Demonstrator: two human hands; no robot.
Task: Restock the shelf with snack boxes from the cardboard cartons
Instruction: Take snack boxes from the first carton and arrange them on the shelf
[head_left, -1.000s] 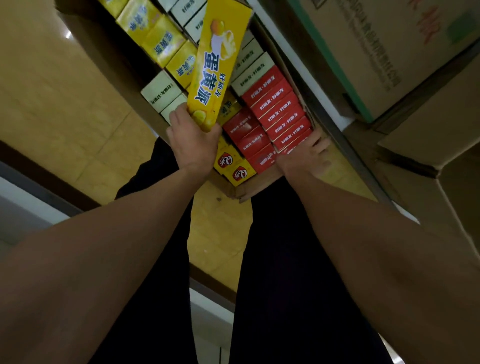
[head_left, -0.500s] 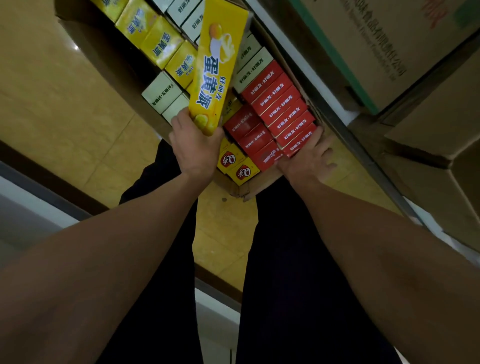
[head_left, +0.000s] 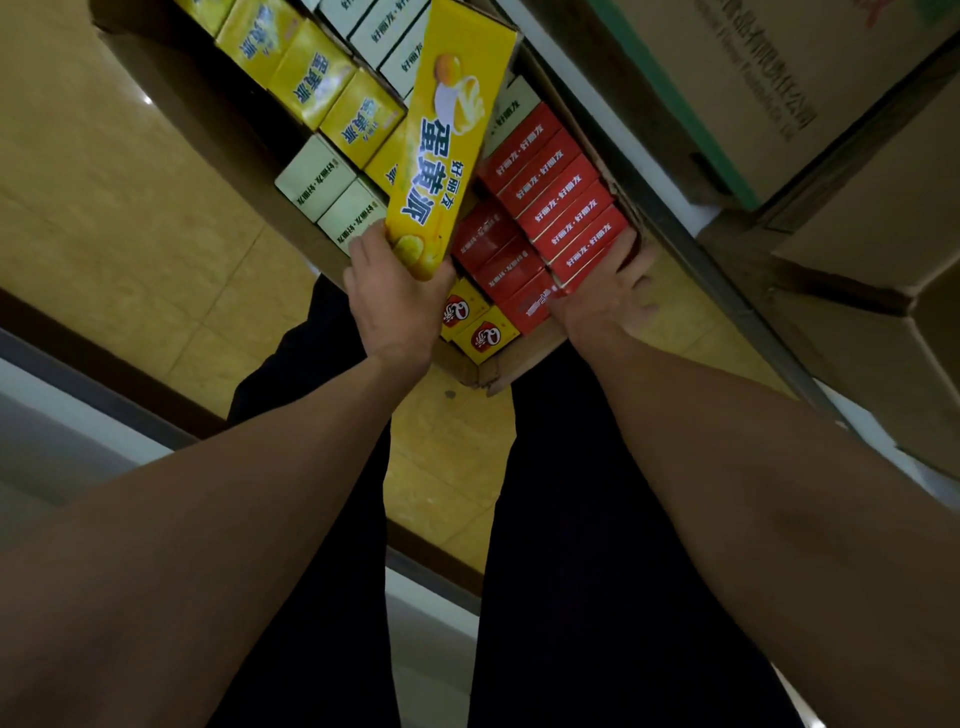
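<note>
Your left hand (head_left: 396, 301) grips the long yellow cardboard snack box (head_left: 448, 140) by its near end, the rest sticking out over the open brown cardboard carton (head_left: 524, 366). Probably light, stiff, crushable: hold nearer mid-length. Your right hand (head_left: 605, 299) rests at the red boxes (head_left: 558, 208); can't tell if it's gripping.

Dim, yellowish indoor light; a small glare spot sits on the glossy floor tiles (head_left: 147, 98) at upper left. Forearms are dark and underexposed. Wide-angle distortion bends the edges, and the view is slightly soft throughout
</note>
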